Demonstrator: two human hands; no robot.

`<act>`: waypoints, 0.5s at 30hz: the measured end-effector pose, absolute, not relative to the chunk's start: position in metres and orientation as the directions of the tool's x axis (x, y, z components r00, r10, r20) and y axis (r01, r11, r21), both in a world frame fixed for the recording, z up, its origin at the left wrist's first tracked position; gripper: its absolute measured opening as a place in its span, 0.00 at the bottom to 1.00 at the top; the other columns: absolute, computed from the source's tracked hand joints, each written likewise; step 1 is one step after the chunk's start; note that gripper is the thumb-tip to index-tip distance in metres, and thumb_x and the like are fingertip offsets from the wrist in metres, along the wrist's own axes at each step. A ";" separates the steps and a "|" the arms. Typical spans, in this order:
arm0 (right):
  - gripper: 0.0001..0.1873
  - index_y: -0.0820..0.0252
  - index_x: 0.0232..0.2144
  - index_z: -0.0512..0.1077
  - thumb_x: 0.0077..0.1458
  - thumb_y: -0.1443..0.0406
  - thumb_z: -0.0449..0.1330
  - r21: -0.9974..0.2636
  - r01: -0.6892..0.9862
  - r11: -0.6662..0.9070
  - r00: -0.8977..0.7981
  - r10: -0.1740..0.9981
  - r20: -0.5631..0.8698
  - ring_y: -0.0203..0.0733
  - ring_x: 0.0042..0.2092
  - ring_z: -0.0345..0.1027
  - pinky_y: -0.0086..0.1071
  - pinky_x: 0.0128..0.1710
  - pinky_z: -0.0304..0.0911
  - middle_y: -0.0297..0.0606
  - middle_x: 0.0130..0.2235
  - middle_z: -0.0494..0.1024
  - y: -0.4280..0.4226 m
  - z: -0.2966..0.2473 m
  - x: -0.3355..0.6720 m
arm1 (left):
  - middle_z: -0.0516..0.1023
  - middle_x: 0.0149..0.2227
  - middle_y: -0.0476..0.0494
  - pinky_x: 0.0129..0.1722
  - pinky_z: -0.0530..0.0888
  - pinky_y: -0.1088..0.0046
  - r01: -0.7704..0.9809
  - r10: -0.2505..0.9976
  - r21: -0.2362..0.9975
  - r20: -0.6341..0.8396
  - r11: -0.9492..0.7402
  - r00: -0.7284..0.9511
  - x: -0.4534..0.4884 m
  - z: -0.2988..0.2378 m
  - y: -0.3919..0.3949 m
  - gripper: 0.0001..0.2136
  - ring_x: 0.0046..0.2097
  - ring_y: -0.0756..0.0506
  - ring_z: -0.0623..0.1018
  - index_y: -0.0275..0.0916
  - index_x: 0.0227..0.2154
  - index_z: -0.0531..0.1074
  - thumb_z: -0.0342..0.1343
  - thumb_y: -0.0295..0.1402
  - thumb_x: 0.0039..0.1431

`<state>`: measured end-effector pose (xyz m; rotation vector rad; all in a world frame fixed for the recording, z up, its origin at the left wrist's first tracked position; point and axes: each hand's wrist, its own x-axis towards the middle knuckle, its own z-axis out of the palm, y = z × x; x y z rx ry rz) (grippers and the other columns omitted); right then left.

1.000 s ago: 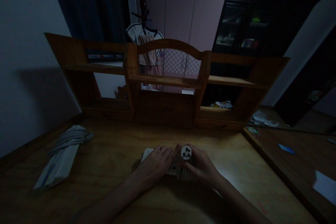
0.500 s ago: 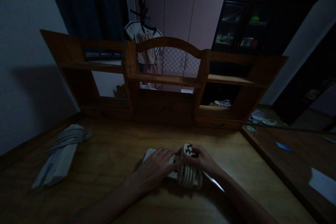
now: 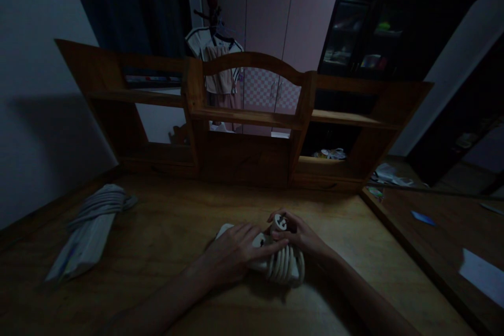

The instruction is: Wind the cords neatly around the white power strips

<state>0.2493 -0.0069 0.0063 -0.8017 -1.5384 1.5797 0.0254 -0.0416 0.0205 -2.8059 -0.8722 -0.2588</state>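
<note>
A white power strip [image 3: 225,229] lies on the wooden desk in front of me, its sockets partly hidden under my hand. Its pale cord [image 3: 284,265] is wound in several loops around the right end. My left hand [image 3: 235,249] grips the strip from above, with one finger stretched toward the loops. Between the fingers of my right hand [image 3: 301,233] is the white plug [image 3: 280,222], held just above the coiled cord with its prongs pointing up and away.
At the left of the desk [image 3: 169,252] lies a second power strip [image 3: 88,239] with grey cord wrapped round it. A wooden shelf unit [image 3: 248,118] stands along the back. On a lower brown surface at the right are a blue card [image 3: 423,218] and white paper [image 3: 482,275].
The plug has tilted slightly and my right fingers have shifted around it. A light stretch of cord seen beneath my right wrist no longer shows. My left hand has barely moved.
</note>
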 end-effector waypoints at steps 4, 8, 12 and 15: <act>0.16 0.59 0.39 0.70 0.49 0.63 0.68 -0.992 -0.127 0.018 -0.535 0.841 0.084 0.35 0.35 0.63 0.28 0.35 0.59 0.31 0.33 0.68 -0.006 0.005 0.252 | 0.69 0.50 0.41 0.43 0.69 0.66 0.592 0.565 -0.064 0.234 -0.803 0.791 0.027 0.017 -0.047 0.39 0.46 0.41 0.71 0.53 0.65 0.43 0.56 0.31 0.54; 0.16 0.62 0.35 0.69 0.47 0.64 0.69 -0.990 -0.127 -0.067 -0.584 0.811 0.021 0.34 0.33 0.63 0.28 0.34 0.59 0.32 0.32 0.68 -0.005 0.008 0.258 | 0.71 0.51 0.39 0.44 0.70 0.66 0.602 0.586 0.006 0.239 -0.798 0.774 0.028 0.013 -0.054 0.39 0.46 0.40 0.73 0.49 0.66 0.42 0.55 0.34 0.54; 0.16 0.63 0.34 0.69 0.45 0.64 0.70 -0.982 -0.127 -0.138 -0.588 0.808 -0.038 0.34 0.32 0.63 0.27 0.32 0.59 0.31 0.31 0.68 -0.004 0.009 0.263 | 0.74 0.48 0.39 0.45 0.72 0.65 0.571 0.571 0.094 0.297 -0.815 0.766 0.028 0.010 -0.056 0.39 0.47 0.41 0.74 0.46 0.66 0.41 0.55 0.33 0.55; 0.15 0.63 0.33 0.70 0.44 0.64 0.70 -0.966 -0.189 -0.176 -0.580 0.814 -0.035 0.34 0.31 0.63 0.27 0.32 0.59 0.32 0.31 0.69 -0.004 0.009 0.264 | 0.74 0.50 0.40 0.45 0.73 0.66 0.500 0.541 0.210 0.401 -0.840 0.739 0.027 0.010 -0.053 0.37 0.47 0.42 0.76 0.47 0.66 0.45 0.55 0.33 0.55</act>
